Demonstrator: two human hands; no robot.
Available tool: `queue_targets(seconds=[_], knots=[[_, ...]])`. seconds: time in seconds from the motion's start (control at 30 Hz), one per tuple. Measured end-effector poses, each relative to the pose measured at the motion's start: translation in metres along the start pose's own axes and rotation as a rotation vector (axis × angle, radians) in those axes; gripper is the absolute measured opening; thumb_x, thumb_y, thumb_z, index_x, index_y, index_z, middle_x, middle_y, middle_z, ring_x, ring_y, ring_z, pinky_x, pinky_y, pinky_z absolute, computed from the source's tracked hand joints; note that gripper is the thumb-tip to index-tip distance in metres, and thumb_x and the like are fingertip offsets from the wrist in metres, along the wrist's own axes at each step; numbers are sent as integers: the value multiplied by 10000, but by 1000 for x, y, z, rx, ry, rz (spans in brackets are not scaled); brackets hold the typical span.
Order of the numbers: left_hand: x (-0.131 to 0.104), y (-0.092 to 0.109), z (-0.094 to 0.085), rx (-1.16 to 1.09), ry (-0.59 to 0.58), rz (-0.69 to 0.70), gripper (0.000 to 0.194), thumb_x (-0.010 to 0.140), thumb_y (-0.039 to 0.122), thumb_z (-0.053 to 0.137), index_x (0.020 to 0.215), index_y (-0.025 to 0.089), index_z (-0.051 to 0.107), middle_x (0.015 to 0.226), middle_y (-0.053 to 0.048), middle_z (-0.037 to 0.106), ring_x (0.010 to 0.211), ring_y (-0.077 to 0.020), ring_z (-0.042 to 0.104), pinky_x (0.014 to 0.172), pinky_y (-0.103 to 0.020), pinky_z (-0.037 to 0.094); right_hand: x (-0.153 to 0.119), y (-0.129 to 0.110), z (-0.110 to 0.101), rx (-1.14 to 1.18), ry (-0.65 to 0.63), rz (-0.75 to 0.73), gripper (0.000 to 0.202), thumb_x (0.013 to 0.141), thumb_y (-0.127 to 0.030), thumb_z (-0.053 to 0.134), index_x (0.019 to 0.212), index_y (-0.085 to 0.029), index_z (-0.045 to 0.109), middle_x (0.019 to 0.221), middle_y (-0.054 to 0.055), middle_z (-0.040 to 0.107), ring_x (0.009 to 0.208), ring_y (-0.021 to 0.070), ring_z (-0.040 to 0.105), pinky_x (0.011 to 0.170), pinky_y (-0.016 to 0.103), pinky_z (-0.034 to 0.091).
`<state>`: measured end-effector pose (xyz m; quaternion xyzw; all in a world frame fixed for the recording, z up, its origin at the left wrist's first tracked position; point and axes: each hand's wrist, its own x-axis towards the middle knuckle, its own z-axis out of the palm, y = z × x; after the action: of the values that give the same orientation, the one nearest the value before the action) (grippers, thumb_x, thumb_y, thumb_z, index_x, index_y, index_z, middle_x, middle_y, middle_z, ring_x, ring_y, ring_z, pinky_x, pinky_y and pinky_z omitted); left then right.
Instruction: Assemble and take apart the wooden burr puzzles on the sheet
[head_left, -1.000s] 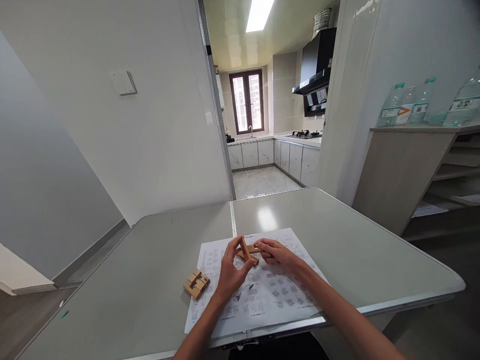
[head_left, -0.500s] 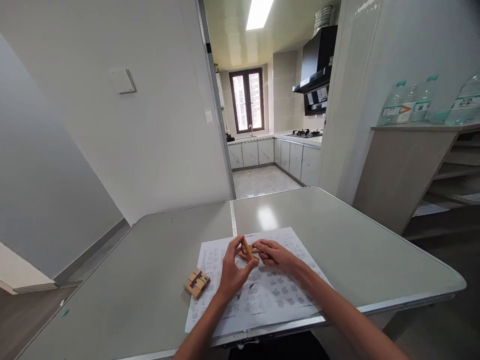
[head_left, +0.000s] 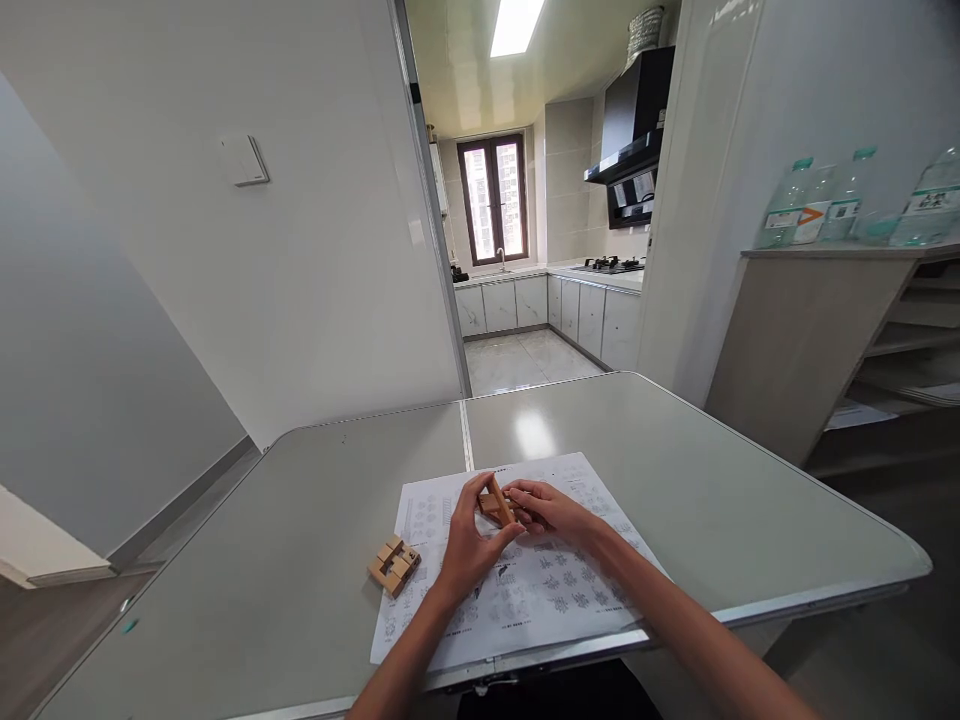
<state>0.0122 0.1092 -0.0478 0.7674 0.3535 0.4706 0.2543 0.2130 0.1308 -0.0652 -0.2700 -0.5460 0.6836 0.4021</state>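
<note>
Between thumb and fingers, my left hand (head_left: pixel 470 538) grips a small wooden piece (head_left: pixel 496 503) made of joined sticks, held above the printed paper. My right hand (head_left: pixel 551 510) is closed against the right side of the same piece, its fingertips pressed together at it. The fingers partly hide the piece's shape. A second wooden block assembly (head_left: pixel 394 566), with a dark mark on one block, rests at the left edge of the paper (head_left: pixel 525 625). Small diagrams cover the sheet.
The pale table (head_left: pixel 285 560) has a metal rim and a seam down its middle. Plastic bottles (head_left: pixel 784 205) stand on a cabinet (head_left: pixel 787 340) at the right. A kitchen lies beyond the doorway.
The wooden piece has turned slightly in my hands. My left thumb has shifted a little to the right, and my right fingers have moved in closer around the piece.
</note>
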Motion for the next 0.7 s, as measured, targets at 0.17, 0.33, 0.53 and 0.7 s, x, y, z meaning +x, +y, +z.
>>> queue_targets(seconds=[0.17, 0.33, 0.53, 0.7], knots=[[0, 3, 0, 22, 8, 6, 647, 822, 309, 826, 1394, 287, 525, 1427, -106, 569, 1347, -331, 539, 1136, -521, 422, -2, -3, 2, -23, 4, -1, 503, 876, -654, 683, 1089, -198, 677, 669, -75, 457, 503, 68, 352, 480, 226, 234], [0, 5, -1, 43, 6, 0, 629, 852, 359, 805, 1402, 291, 508, 1423, -110, 565, 1334, -326, 547, 1129, -520, 428, -4, -7, 4, -40, 20, -11, 489, 892, -654, 666, 1045, -191, 684, 672, -65, 466, 516, 69, 357, 481, 222, 244], [-1, 2, 0, 66, 12, 3, 608, 882, 368, 774, 1417, 305, 492, 1438, -97, 557, 1343, -318, 539, 1133, -508, 428, -4, -10, 6, -47, 45, -34, 478, 881, -660, 674, 1014, -201, 680, 645, -72, 456, 514, 70, 346, 487, 220, 272], [-2, -1, 0, 74, -5, 8, 607, 909, 377, 741, 1447, 303, 470, 1455, -105, 553, 1365, -323, 526, 1139, -516, 427, -3, -8, 5, -51, 42, -29, 507, 875, -662, 678, 1049, -187, 686, 638, -75, 450, 511, 74, 320, 483, 225, 249]])
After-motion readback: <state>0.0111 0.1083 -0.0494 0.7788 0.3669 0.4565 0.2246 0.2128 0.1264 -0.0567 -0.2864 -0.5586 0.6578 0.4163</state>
